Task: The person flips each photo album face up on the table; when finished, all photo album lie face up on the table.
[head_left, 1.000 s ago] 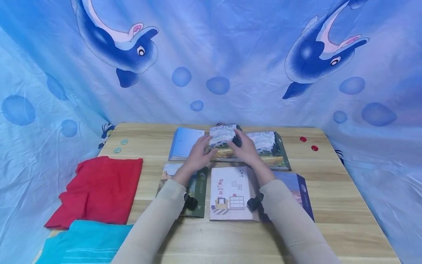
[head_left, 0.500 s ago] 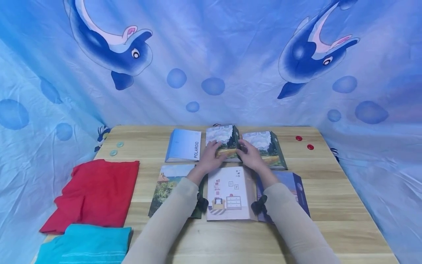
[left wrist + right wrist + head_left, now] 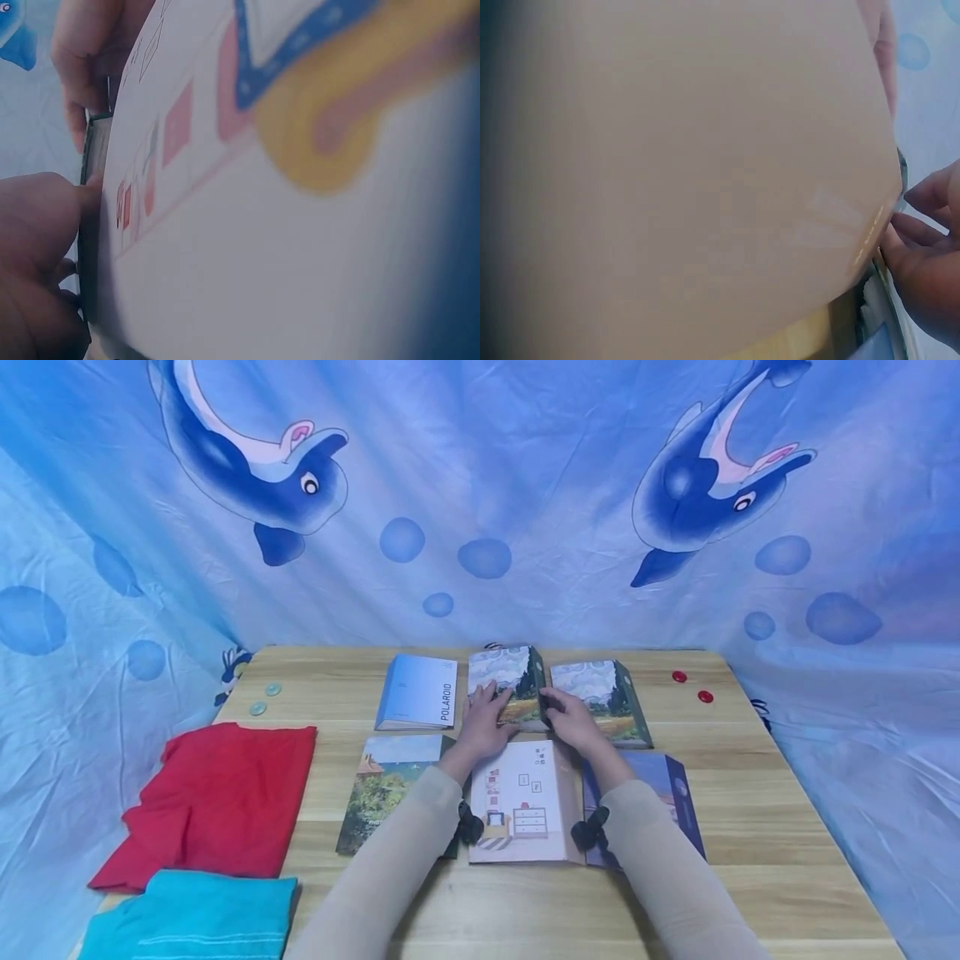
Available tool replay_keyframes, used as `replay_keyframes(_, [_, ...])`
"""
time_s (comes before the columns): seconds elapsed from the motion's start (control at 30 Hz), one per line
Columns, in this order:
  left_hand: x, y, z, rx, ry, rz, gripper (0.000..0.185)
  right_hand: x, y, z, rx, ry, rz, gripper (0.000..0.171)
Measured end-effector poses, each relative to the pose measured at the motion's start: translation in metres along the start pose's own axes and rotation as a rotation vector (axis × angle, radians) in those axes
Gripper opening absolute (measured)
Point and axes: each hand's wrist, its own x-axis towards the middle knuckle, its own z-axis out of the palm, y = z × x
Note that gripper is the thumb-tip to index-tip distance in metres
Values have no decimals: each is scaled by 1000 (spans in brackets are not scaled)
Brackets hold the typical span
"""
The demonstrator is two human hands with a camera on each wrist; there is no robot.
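In the head view a book with a painted cloud-and-cypress cover [image 3: 508, 670] lies in the middle of the back row on the wooden table [image 3: 757, 827]. My left hand [image 3: 486, 717] has its fingers on the cover and its thumb against the near edge. My right hand [image 3: 570, 717] grips the book's right side with curled fingers. In the left wrist view my thumb [image 3: 41, 225] presses the book's dark green edge [image 3: 93, 195], with a pale illustrated book [image 3: 285, 225] filling the frame. The right wrist view is mostly a beige blur, with fingers [image 3: 930, 247] at the right.
A light blue POLAROID book [image 3: 420, 692] and a second cypress book [image 3: 603, 697] flank the held one. Nearer lie a garden-cover book [image 3: 386, 789], a pale room-drawing book [image 3: 521, 802] and a dark blue book [image 3: 675, 793]. Red cloth [image 3: 217, 797] and teal cloth [image 3: 191, 914] lie left. Red buttons [image 3: 692, 687] lie right, pale green ones [image 3: 266, 698] left.
The cypress book came down from a raised tilt to lie flat in the back row. Both hands drew slightly nearer, still on it.
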Motion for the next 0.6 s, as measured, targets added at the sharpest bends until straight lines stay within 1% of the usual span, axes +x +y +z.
replay_keyframes(0.1, [-3, 0, -3, -9, -11, 8, 68, 1, 0, 0, 32, 13, -4, 47])
replay_keyframes(0.2, [-6, -2, -5, -55, 3, 27, 66, 2, -2, -1, 94, 31, 31, 54])
replay_keyframes(0.27, [-7, -2, -7, -103, 13, 46, 65, 3, -6, -1, 203, 29, 64, 59])
replay_keyframes(0.33, [-8, -3, -7, -163, 18, 61, 65, 4, -10, -2, 331, 44, 102, 59])
replay_keyframes(0.43, [-8, -1, -7, -257, 25, 79, 66, 6, -18, -3, 575, 80, 138, 50])
replay_keyframes(0.47, [-8, 1, -7, -289, 29, 81, 67, 6, -21, -3, 638, 101, 142, 47])
replay_keyframes(0.53, [-7, 4, -8, -341, 43, 87, 69, 6, -25, -5, 724, 131, 143, 45])
replay_keyframes(0.6, [-8, 7, -9, -385, 54, 85, 70, 6, -28, -6, 760, 141, 141, 42])
